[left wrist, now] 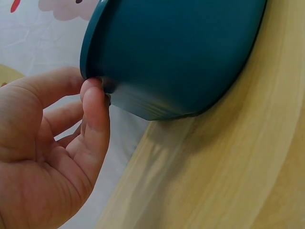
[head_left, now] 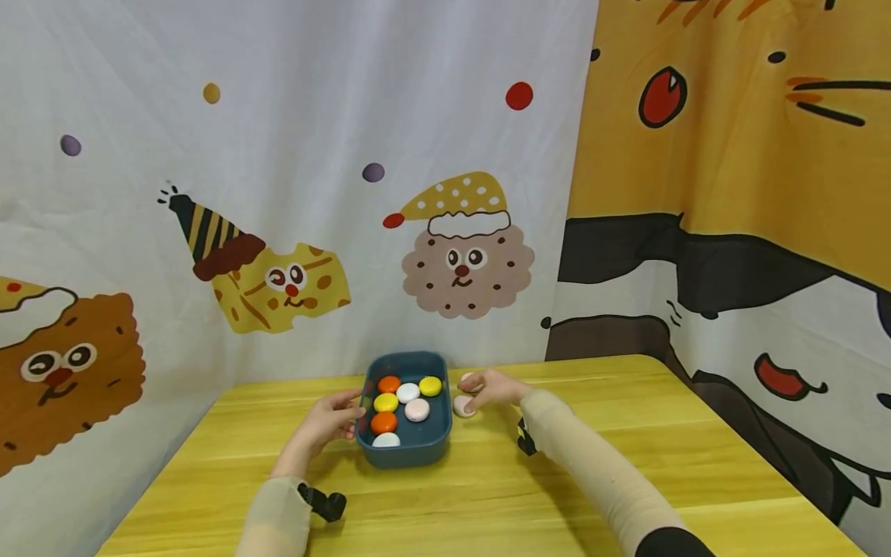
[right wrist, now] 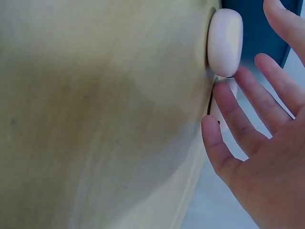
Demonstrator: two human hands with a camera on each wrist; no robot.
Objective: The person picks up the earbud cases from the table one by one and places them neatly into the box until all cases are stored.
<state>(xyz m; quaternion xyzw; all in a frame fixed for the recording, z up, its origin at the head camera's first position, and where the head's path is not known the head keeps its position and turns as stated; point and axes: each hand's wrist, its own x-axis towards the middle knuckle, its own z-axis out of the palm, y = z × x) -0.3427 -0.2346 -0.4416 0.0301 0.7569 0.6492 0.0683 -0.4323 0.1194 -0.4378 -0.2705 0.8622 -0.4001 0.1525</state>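
A dark blue-green rectangular box [head_left: 426,437] stands on the table, holding several smooth round pieces in orange, yellow, white and pale pink. My left hand [head_left: 327,422] pinches the box's left rim; in the left wrist view its fingertips meet at the edge of the box wall [left wrist: 167,52]. Just right of the box, two pale pink pieces lie on the table, a nearer one [head_left: 464,406] and a farther one [head_left: 470,381] partly hidden by my right hand [head_left: 496,387]. Fingers spread and loosely bent, that hand has its fingertips right beside both pieces in the right wrist view.
The yellow wood-grain table [head_left: 487,503] reaches back to a white curtain [head_left: 299,155] with cartoon food prints. On the right hangs another printed curtain [head_left: 752,170]. A dark strap mount [head_left: 323,503] sits on the left wrist, another [head_left: 526,438] on the right.
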